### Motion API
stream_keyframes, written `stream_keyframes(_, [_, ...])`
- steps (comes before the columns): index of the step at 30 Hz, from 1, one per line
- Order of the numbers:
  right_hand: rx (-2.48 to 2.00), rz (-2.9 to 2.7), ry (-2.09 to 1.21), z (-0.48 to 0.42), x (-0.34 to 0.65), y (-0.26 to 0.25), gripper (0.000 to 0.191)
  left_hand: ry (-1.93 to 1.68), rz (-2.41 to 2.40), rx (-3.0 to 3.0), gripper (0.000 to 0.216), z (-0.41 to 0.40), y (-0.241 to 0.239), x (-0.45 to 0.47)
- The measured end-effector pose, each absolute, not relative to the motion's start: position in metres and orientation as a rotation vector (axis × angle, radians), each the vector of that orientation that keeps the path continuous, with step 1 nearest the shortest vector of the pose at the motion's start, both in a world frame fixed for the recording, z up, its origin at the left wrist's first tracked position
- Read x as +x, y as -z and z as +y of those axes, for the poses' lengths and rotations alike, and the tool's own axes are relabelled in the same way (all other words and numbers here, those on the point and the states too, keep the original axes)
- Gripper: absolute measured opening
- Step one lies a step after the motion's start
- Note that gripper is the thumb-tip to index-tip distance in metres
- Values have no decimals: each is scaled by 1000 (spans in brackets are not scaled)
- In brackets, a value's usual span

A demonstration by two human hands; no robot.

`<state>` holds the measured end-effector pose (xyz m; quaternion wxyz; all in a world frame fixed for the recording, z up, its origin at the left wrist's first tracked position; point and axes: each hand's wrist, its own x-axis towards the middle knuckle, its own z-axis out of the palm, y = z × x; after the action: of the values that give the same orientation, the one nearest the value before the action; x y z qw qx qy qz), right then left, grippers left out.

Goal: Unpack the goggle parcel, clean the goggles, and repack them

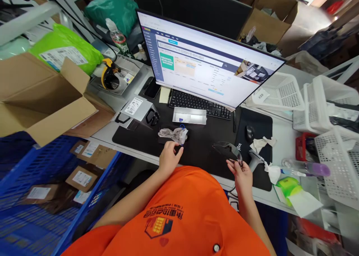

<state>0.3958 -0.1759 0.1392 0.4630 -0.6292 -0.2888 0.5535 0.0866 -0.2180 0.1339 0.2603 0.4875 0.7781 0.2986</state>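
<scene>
My right hand (240, 172) pinches a pair of glasses (228, 148) by one end, between thumb and fingers. The see-through lenses extend left above the black desk mat (202, 155). Near the mat's front edge, my left hand (170, 158) rests with bent fingers, a gap showing between thumb and forefinger. Just beyond its fingertips lies a crumpled pale grey cloth pouch (173, 135) with a blue cord, on top of a dark flat object. Behind the pouch is an open silver-white box (189, 116).
A monitor (207, 58) and keyboard (193, 102) stand behind. On the left are a silver box with a label (138, 108), an open carton (42, 95) and a blue crate (17, 185) of parcels. Rightward lie a mouse (249, 133), a scanner (254, 159) and white baskets (280, 91).
</scene>
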Motion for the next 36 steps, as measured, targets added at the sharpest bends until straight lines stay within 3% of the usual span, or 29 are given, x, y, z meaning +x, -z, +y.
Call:
stream_keyframes(4, [-1517, -691, -1442, -177, 378, -133, 46, -738, 2228, 1358, 26, -188, -124, 91])
stream_keyframes(8, [-1488, -679, -1477, -181, 363, -132, 47, -736, 2208, 1392, 5, -169, -118, 90])
stream_keyframes(16, [-1426, -692, -1509, -191, 354, -142, 45, -986, 2073, 1311, 16, -173, -126, 61])
stream_keyframes(24, [-1162, -895, -1598, -187, 341, -179, 26, -1089, 1780, 1331, 28, -172, -166, 43])
stream_keyframes(31, [-1087, -1054, -1556, -198, 344, -196, 18, -984, 1509, 1437, 26, -163, -181, 62])
stream_keyframes(36, [-1225, -1455, -1325, -204, 354, -182, 20, -932, 1412, 1515, 29, -159, -176, 82])
